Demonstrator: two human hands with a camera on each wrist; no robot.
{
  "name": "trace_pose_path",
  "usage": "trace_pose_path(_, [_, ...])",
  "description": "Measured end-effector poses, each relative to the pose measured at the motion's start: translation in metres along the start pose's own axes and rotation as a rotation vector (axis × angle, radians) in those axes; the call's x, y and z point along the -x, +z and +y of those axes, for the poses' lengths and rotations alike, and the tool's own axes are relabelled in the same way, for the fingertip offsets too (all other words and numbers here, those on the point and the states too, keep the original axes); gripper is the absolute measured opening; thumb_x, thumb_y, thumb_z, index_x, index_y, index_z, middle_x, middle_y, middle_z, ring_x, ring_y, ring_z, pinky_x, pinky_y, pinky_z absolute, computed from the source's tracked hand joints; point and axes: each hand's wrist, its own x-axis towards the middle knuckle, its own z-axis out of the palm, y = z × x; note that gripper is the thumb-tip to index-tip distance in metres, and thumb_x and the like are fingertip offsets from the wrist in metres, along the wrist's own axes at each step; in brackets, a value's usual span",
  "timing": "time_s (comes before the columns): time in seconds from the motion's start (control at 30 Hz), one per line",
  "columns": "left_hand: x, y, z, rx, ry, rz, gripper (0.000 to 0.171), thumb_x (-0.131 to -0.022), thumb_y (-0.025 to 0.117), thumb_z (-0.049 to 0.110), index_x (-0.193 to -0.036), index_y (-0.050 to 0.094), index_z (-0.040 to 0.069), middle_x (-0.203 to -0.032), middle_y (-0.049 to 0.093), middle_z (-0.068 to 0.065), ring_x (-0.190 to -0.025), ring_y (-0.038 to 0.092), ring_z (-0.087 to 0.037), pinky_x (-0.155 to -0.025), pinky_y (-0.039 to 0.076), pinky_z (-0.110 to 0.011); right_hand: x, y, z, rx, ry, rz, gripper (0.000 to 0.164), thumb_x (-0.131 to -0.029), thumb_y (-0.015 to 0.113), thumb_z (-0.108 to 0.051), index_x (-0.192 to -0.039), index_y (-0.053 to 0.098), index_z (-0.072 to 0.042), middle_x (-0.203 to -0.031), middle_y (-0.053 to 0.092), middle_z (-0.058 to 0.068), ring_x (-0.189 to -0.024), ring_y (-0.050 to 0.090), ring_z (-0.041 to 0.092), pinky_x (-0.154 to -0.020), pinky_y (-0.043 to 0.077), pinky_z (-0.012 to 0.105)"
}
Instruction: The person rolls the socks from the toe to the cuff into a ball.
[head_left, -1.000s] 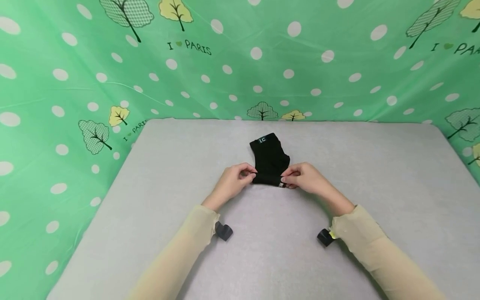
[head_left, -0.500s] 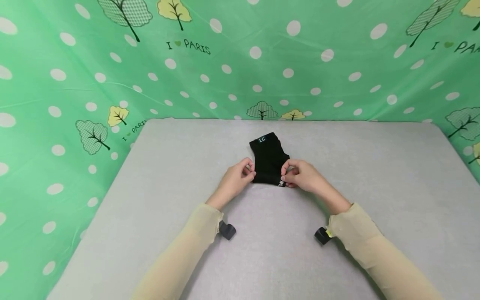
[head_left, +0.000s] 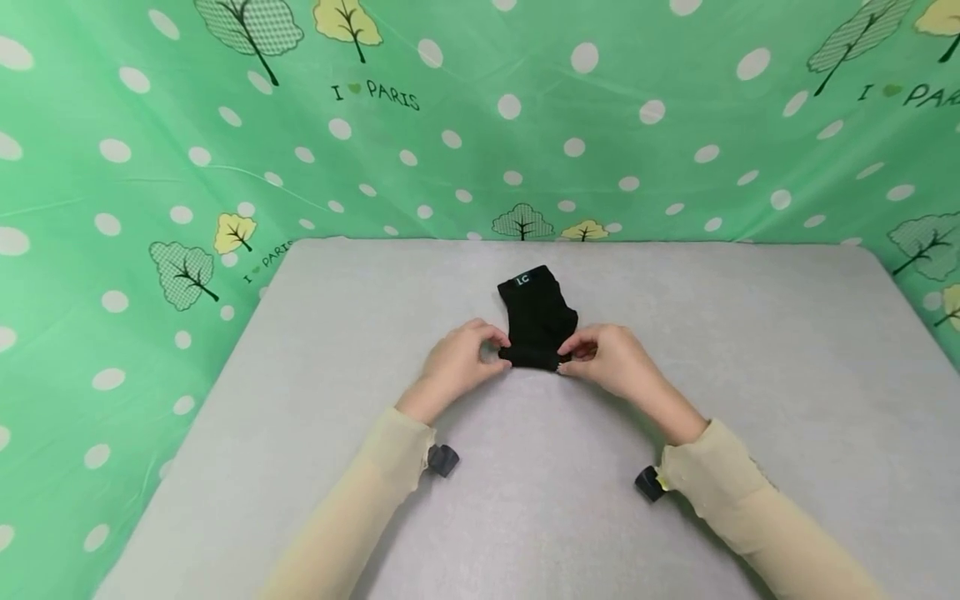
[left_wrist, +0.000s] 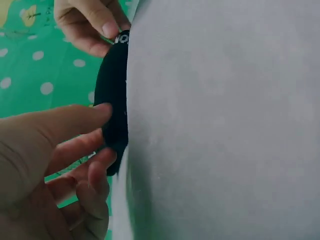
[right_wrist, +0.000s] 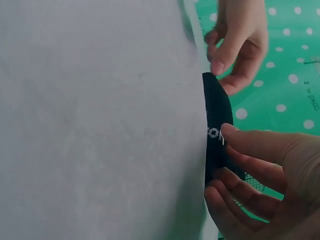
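Observation:
A black sock (head_left: 538,308) lies on the grey table, its far cuff bearing light "LC" letters. The near end is folded into a thick roll (head_left: 531,357). My left hand (head_left: 459,363) holds the left end of that roll between thumb and fingers. At the other end, my right hand (head_left: 611,357) pinches the roll. White lettering on the sock (right_wrist: 214,133) shows beside my right thumb in the right wrist view. In the left wrist view, the left thumb (left_wrist: 102,114) lies against the roll, with fingers curled below it.
The grey table (head_left: 360,308) spreads around the sock on all sides. Behind it hangs a green dotted curtain (head_left: 465,108) printed with trees. Small black devices (head_left: 442,459) sit at the beige sleeve cuffs, one on each wrist.
The near roll has turned over, so its white letters at the right end are mostly hidden in the head view. The left thumb and fingers have spread wider; both wrists have shifted slightly outward.

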Motion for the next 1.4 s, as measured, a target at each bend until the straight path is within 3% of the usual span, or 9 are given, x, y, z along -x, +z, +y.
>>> trace_pose_path(0.13, [-0.002,-0.001,0.003,-0.08,0.015,-0.017,0.028,-0.081,0.083,0.029,-0.103,0.069,0.019,-0.11,0.065,0.005,-0.097,0.065,-0.016,-0.084,0.054,-0.035,-0.002,0.003,-0.004,0.078,-0.037,0.021,0.015,-0.078,0.084,-0.015,-0.088,0.074,-0.011,-0.085,0.069,0.005,-0.077,0.061,0.016,-0.071,0.048,0.029])
trace_pose_path(0.43, [-0.01,-0.001,0.001,-0.022,-0.058,-0.015,0.019,-0.086,0.078,0.03,-0.102,0.074,0.021,-0.117,0.07,0.006,-0.103,0.067,-0.02,-0.089,0.053,-0.039,-0.006,0.005,0.0,0.059,-0.089,0.106,0.007,-0.083,0.08,-0.008,-0.089,0.078,-0.006,-0.087,0.072,0.007,-0.077,0.067,0.019,-0.07,0.052,0.029])
trace_pose_path(0.6, [-0.015,-0.003,0.003,-0.022,-0.115,-0.037,0.018,-0.089,0.074,0.035,-0.103,0.076,0.023,-0.114,0.073,0.006,-0.109,0.067,-0.021,-0.09,0.054,-0.041,-0.006,0.006,-0.001,0.141,-0.16,0.122,0.018,-0.08,0.083,-0.015,-0.094,0.078,-0.005,-0.087,0.072,0.007,-0.077,0.066,0.019,-0.07,0.053,0.033])
trace_pose_path(0.73, [-0.02,-0.005,0.003,-0.026,-0.145,-0.057,0.02,-0.09,0.072,0.036,-0.104,0.076,0.023,-0.106,0.074,0.006,-0.103,0.067,-0.019,-0.086,0.054,-0.04,-0.008,0.008,-0.006,0.22,-0.139,0.101,0.031,-0.076,0.087,-0.023,-0.096,0.075,-0.003,-0.082,0.068,0.007,-0.074,0.062,0.018,-0.068,0.051,0.034])
trace_pose_path(0.83, [-0.021,-0.005,0.003,-0.016,-0.127,-0.053,0.02,-0.091,0.072,0.035,-0.106,0.074,0.022,-0.11,0.073,0.005,-0.102,0.066,-0.018,-0.087,0.054,-0.039,-0.011,0.009,-0.009,0.249,-0.117,0.087,0.027,-0.077,0.085,-0.019,-0.095,0.073,-0.003,-0.081,0.067,0.007,-0.072,0.061,0.018,-0.067,0.051,0.034])
trace_pose_path(1.0, [-0.015,-0.005,0.005,0.022,-0.045,-0.024,0.029,-0.087,0.078,0.028,-0.114,0.069,0.021,-0.118,0.069,0.003,-0.09,0.064,-0.014,-0.084,0.053,-0.035,-0.011,0.006,-0.008,0.202,-0.099,0.056,0.018,-0.082,0.077,-0.013,-0.096,0.073,-0.002,-0.08,0.069,0.008,-0.072,0.061,0.017,-0.067,0.051,0.034])
trace_pose_path(1.13, [-0.011,-0.004,0.006,0.037,-0.029,-0.016,0.031,-0.086,0.079,0.028,-0.113,0.068,0.021,-0.117,0.07,0.002,-0.081,0.061,-0.013,-0.08,0.051,-0.034,-0.007,0.004,-0.006,0.136,-0.082,0.037,0.018,-0.085,0.074,-0.013,-0.099,0.072,-0.002,-0.081,0.07,0.007,-0.073,0.062,0.016,-0.068,0.051,0.031])
trace_pose_path(1.4, [-0.007,0.0,0.0,0.161,-0.078,0.021,0.022,-0.089,0.075,0.031,-0.11,0.076,0.022,-0.112,0.076,0.003,-0.1,0.07,-0.015,-0.092,0.053,-0.036,0.002,0.004,-0.006,0.008,-0.093,0.047,0.017,-0.088,0.073,-0.012,-0.102,0.065,-0.008,-0.085,0.072,0.008,-0.078,0.066,0.017,-0.071,0.053,0.032])
